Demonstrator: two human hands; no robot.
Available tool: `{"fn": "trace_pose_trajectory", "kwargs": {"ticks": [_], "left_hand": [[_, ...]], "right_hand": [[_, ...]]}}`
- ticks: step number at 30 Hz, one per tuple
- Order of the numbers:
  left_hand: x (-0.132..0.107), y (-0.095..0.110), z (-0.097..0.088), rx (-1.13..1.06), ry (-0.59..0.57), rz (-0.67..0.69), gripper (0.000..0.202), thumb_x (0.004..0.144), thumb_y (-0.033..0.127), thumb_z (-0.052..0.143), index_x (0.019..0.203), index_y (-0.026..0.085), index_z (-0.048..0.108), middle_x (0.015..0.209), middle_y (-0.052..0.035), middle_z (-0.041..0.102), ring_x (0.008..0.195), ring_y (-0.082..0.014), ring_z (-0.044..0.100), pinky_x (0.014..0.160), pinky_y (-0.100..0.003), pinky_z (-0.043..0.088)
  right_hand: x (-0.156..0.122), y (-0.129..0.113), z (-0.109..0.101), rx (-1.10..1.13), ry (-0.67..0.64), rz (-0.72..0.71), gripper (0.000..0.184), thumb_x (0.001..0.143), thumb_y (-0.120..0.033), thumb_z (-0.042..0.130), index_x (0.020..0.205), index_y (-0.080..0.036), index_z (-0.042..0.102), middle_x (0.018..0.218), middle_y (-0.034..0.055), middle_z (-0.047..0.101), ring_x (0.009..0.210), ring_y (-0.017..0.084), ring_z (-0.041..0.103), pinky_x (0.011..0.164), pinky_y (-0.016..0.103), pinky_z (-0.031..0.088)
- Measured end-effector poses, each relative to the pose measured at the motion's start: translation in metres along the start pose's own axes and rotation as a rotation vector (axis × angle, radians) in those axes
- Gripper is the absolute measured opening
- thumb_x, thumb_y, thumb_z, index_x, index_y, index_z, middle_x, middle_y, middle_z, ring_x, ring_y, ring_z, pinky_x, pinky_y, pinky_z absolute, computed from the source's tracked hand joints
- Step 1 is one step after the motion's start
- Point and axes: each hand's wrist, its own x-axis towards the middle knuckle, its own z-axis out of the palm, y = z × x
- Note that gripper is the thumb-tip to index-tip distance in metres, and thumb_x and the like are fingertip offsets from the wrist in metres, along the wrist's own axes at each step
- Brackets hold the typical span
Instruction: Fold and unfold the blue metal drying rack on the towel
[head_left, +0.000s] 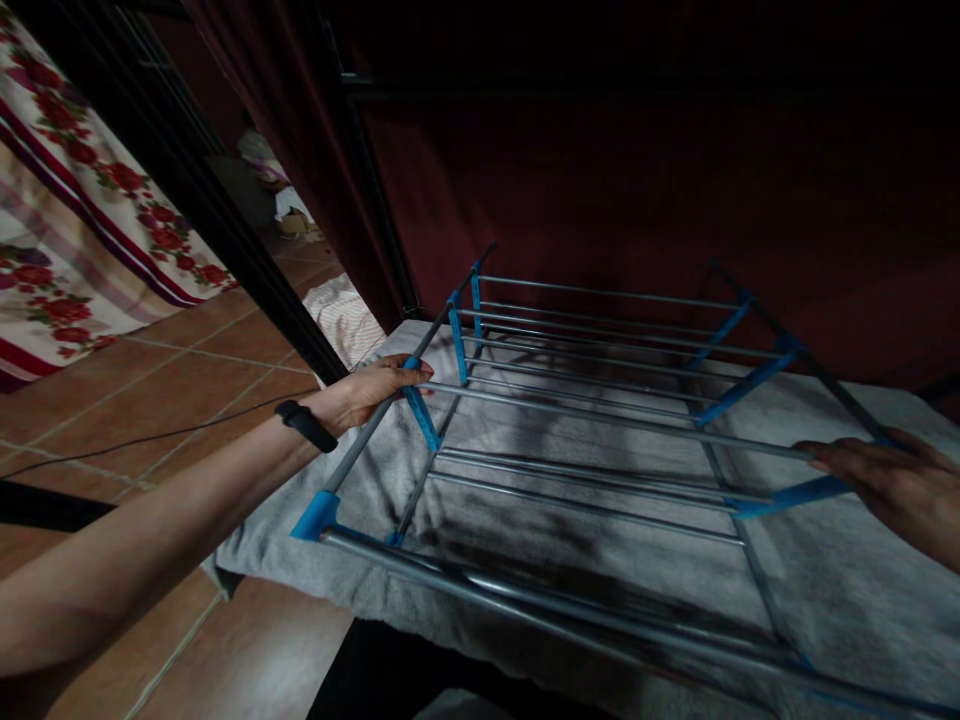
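Note:
A shoe rack of grey metal tubes with blue plastic joints lies on its side on a grey blanket. My left hand, with a black band on the wrist, is closed around the rack's left side tube at a blue joint, thumb over the end of a crossbar. At the opposite side, my right hand rests over the right blue joint, its fingers wrapped on the frame and partly hidden. A long front tube of the rack runs near my lap.
The grey blanket covers a low raised surface against a dark maroon curtain. A black post slants down at left. Beyond it are a tiled floor with a thin cable, and a flowered cloth.

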Motion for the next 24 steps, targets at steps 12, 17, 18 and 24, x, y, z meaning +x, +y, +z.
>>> {"fn": "trace_pose_trajectory", "kwargs": {"ticks": [12,17,18,24], "left_hand": [[-0.003,0.003,0.011,-0.066,0.027,-0.008,0.032,0.055,0.007,0.075,0.083,0.015,0.062,0.07,-0.0017,0.061,0.064,-0.0139,0.063,0.059,-0.021,0.052],[-0.004,0.005,0.015,-0.058,0.067,-0.01,0.03,0.056,0.006,0.07,0.082,0.014,0.06,0.066,-0.0015,0.059,0.063,-0.0131,0.06,0.059,-0.021,0.049],[-0.004,0.006,0.016,-0.054,0.067,-0.012,0.029,0.056,0.005,0.069,0.082,0.014,0.06,0.066,-0.0017,0.058,0.063,-0.0129,0.06,0.059,-0.021,0.048],[-0.005,0.008,0.017,-0.051,0.047,-0.017,0.033,0.054,0.003,0.068,0.084,0.014,0.059,0.066,-0.0005,0.057,0.059,-0.0114,0.056,0.053,-0.02,0.042]], "right_hand": [[0.007,-0.01,-0.008,0.041,0.017,0.035,0.047,0.091,-0.027,0.029,0.111,-0.029,0.071,0.108,0.0068,0.074,0.097,0.031,0.071,0.098,0.063,0.045],[0.008,-0.01,-0.009,0.021,0.032,0.013,0.047,0.091,-0.026,0.029,0.111,-0.028,0.071,0.107,0.0068,0.074,0.095,0.031,0.071,0.097,0.063,0.046],[0.007,-0.01,-0.009,0.015,0.028,0.004,0.047,0.091,-0.025,0.029,0.111,-0.028,0.071,0.108,0.0069,0.074,0.095,0.03,0.071,0.097,0.062,0.046],[0.006,-0.011,-0.009,0.0,-0.01,0.022,0.05,0.086,-0.019,0.031,0.118,-0.027,0.068,0.113,0.0069,0.072,0.1,0.029,0.07,0.103,0.061,0.042]]}}
